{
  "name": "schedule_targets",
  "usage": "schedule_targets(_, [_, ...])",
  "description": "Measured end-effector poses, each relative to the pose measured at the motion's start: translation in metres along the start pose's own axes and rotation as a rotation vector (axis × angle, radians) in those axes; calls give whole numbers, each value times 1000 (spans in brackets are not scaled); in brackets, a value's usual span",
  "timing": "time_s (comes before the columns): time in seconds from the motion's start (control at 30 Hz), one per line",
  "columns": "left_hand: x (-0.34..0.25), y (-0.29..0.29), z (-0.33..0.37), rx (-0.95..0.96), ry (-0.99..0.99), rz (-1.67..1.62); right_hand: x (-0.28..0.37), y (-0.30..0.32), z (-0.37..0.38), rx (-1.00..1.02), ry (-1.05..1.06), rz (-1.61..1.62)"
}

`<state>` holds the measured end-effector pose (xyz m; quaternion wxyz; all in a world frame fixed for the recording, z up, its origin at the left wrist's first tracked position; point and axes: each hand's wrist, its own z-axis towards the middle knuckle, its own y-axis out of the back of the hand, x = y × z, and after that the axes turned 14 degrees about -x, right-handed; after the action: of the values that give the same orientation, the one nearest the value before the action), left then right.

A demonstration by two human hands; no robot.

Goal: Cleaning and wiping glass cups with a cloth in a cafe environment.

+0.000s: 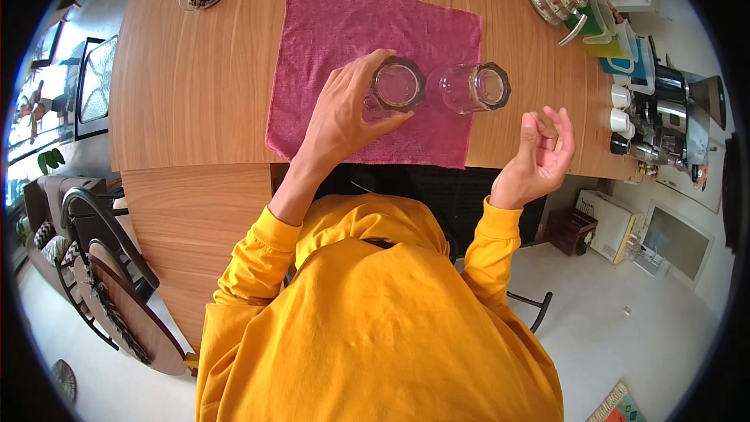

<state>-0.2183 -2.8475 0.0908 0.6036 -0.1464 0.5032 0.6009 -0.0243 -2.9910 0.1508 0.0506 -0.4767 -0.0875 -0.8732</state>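
My left hand (340,105) is wrapped round a clear glass tumbler (399,84), thumb on the near side and fingers on the far side. The tumbler's thick faceted end faces up, over a pink cloth (328,31) spread on the table. Just right of it is a second clear tumbler (465,88), its thick faceted end pointing right; whether it stands tilted or lies on its side I cannot tell. To the right of the cloth, my right hand (539,158) is raised near the table's edge. Its fingers are loosely curled and apart, with nothing in them.
On the wooden table (195,94), a small glass dish (187,1) of dark beans sits at the far left. A metal kettle (553,0), colored pitchers (600,27) and white cups (621,121) line the right side. A round-topped table (129,305) stands at the left.
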Motion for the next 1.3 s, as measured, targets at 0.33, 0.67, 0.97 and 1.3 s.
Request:
schedule_targets(0.33, [3, 0, 0, -83, 8, 28, 16, -12, -1, 17, -312, 322])
schedule_targets(0.67, [-4, -20, -8, -180, 16, 103, 16, -5, -4, 69, -282, 389])
schedule_targets(0.97, [-1, 9, 11, 63, 90, -49, 7, 7, -21, 75, -308, 386])
schedule_targets(1.3, [-1, 24, 10, -162, 522, -717, 7, 15, -44, 229, -183, 303])
